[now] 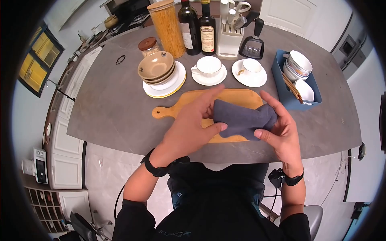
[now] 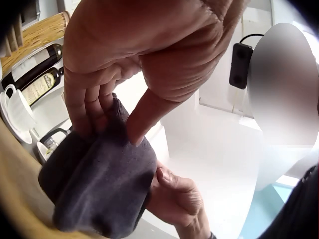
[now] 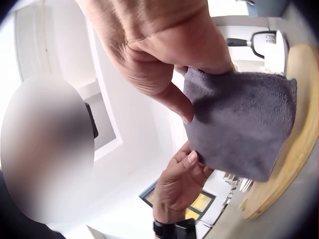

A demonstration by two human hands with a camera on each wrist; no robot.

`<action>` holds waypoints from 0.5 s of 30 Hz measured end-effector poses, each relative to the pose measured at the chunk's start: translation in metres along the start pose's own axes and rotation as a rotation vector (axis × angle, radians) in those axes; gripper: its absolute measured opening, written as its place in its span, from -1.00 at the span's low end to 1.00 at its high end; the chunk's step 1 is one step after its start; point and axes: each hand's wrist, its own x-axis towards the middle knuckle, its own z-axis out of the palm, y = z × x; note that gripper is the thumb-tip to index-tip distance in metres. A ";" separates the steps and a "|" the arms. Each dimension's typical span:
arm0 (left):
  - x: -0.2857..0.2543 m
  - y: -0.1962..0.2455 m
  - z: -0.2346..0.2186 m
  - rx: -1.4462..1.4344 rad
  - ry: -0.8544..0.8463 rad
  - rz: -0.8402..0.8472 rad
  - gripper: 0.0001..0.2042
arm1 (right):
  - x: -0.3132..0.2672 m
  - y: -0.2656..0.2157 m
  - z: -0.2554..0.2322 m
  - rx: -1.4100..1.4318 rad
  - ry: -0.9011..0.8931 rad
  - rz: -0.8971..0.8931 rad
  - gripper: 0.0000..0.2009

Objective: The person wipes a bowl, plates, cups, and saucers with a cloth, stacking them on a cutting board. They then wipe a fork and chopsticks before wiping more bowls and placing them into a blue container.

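A folded dark grey cloth (image 1: 241,119) is held up between both hands over the wooden cutting board (image 1: 189,98). The left hand (image 1: 189,126) pinches its left edge, thumb on the near face and fingers behind. At the cloth's right end, the right hand (image 1: 283,134) grips with the thumb in front; its index finger points up. In the left wrist view the cloth (image 2: 107,174) hangs from the left hand (image 2: 144,55). The right wrist view shows the cloth's broad face (image 3: 239,124) beside the right hand (image 3: 164,45).
Behind the board stand stacked brown bowls (image 1: 156,66) on plates, a large white cup (image 1: 208,66) and a small one (image 1: 251,66) on saucers. A blue basket (image 1: 297,105) with bowls and chopsticks is at the right. Bottles (image 1: 207,32), a pasta jar (image 1: 167,30) and a knife block (image 1: 229,44) stand farther back.
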 end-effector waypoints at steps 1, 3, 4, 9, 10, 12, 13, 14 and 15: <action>0.000 -0.001 -0.003 0.140 -0.051 0.037 -0.44 | -0.001 -0.002 -0.001 0.000 0.000 -0.001 -0.22; 0.001 0.012 -0.007 0.307 -0.071 0.078 -0.48 | -0.004 -0.005 -0.004 -0.348 -0.012 -0.139 -0.38; 0.001 0.017 -0.009 0.473 -0.092 0.117 -0.51 | -0.005 -0.010 -0.006 -0.349 -0.009 -0.139 -0.38; 0.007 0.008 -0.012 0.485 0.024 0.207 -0.58 | -0.004 -0.023 -0.010 -0.697 0.027 -0.274 -0.80; 0.009 0.005 -0.012 0.448 0.073 0.360 -0.64 | -0.001 -0.022 -0.011 -0.696 0.027 -0.271 -0.80; 0.010 0.011 -0.009 0.213 0.005 0.175 -0.67 | 0.006 -0.020 -0.012 -0.381 0.046 -0.250 -0.79; 0.011 0.014 -0.007 -0.021 -0.061 -0.007 -0.68 | 0.008 -0.020 -0.012 -0.266 0.034 -0.165 -0.78; 0.013 0.013 -0.004 -0.020 -0.062 -0.007 -0.68 | 0.011 -0.018 -0.014 -0.265 0.035 -0.166 -0.78; 0.014 0.011 0.000 -0.236 -0.049 -0.181 -0.65 | 0.015 -0.015 -0.018 -0.140 0.044 -0.009 -0.79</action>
